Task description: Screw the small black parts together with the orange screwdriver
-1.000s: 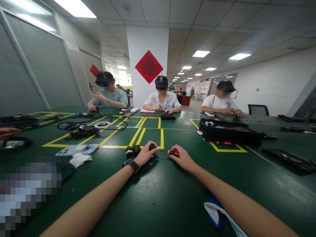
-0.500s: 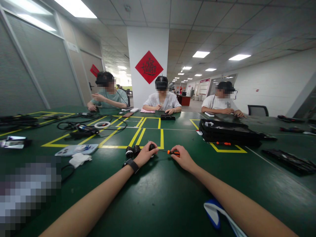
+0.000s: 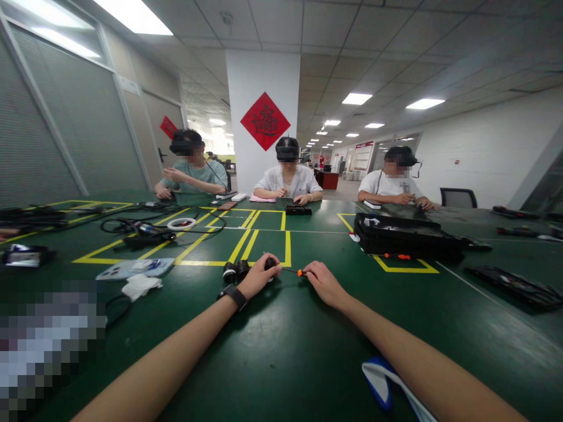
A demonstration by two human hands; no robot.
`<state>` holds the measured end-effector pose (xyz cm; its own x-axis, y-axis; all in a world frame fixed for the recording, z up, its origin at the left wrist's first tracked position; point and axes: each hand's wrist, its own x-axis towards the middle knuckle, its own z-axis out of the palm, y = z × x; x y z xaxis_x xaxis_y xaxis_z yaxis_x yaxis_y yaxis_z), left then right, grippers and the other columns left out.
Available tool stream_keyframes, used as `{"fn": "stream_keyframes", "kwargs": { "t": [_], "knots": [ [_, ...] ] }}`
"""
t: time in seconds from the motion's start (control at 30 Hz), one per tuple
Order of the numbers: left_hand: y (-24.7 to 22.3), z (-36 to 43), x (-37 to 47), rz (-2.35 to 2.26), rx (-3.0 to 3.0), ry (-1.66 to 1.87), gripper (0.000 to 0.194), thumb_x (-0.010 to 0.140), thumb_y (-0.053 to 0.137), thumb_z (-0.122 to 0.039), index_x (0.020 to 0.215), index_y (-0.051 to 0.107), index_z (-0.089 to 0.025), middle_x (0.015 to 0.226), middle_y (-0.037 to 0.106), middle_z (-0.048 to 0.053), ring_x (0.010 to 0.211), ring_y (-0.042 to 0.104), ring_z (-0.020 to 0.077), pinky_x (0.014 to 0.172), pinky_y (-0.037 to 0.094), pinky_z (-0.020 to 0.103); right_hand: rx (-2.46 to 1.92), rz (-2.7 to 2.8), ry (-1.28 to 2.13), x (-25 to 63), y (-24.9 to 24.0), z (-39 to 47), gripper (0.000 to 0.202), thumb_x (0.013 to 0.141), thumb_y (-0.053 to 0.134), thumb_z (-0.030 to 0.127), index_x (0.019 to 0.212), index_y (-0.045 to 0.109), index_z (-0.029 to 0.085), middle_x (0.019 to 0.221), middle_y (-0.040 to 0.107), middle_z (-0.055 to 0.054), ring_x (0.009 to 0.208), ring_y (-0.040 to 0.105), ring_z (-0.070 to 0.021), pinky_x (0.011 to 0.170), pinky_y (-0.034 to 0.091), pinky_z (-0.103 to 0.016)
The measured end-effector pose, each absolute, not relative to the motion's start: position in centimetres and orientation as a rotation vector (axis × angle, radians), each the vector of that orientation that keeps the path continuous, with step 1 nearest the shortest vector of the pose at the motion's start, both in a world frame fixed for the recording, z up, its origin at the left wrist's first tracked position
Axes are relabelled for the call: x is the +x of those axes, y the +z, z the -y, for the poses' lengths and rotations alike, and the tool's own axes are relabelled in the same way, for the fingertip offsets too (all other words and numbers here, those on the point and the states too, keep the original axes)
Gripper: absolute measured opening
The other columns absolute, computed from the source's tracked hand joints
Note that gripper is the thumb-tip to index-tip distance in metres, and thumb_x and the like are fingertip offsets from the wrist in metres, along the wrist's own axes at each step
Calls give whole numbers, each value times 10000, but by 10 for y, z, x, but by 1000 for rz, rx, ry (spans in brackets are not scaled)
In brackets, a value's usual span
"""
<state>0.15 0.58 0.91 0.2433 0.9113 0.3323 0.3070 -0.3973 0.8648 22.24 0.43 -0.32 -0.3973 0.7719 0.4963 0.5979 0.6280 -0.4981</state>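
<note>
My left hand (image 3: 259, 276) is closed around a small black cylindrical part (image 3: 270, 264), which the fingers partly cover. My right hand (image 3: 324, 281) grips a screwdriver (image 3: 301, 273) by its orange and black handle, most of it hidden by the fingers. The thin shaft points left, and its tip meets the black part or ends right beside it; I cannot tell which. Two similar black cylinders (image 3: 236, 271) stand on the green table just left of my left hand.
A stack of black trays (image 3: 409, 234) lies to the right, an orange-handled tool (image 3: 398, 257) before it. Leftward are a pale blue phone (image 3: 132, 268), crumpled tissue (image 3: 141, 286) and coiled cables (image 3: 149, 225). A blue-and-white strap (image 3: 380, 381) lies near my right forearm. Three people sit opposite.
My right-hand fingers have shifted on the screwdriver, so less of its handle shows. The left hand keeps the black part in nearly the same place.
</note>
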Motion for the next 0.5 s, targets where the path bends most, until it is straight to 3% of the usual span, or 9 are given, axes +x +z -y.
{"fn": "stream_keyframes", "kwargs": {
  "t": [0.27,0.4,0.5],
  "knots": [
    [10,-6,2,-1119,1819,1148,251,732,516,-398,854,491,-180,666,563,-21,631,535,119,598,403,237,-986,2097,408,220,4,6,176,734,527,164,909,527,178,872,548,-19,813,500,-132,760,400,-277],
    [11,-4,2,-1111,1828,1145,252,738,508,-401,858,489,-180,670,562,-20,636,534,121,603,405,240,-1069,2063,356,219,1,2,180,792,480,232,946,555,175,911,555,-42,878,489,-145,807,377,-292],
    [11,-4,3,-1113,1835,1149,259,736,507,-406,858,490,-179,672,560,-19,642,535,124,613,407,246,-1146,2067,307,220,0,-2,235,848,383,233,832,609,169,856,568,-50,864,483,-152,809,362,-302]
  ]
}}
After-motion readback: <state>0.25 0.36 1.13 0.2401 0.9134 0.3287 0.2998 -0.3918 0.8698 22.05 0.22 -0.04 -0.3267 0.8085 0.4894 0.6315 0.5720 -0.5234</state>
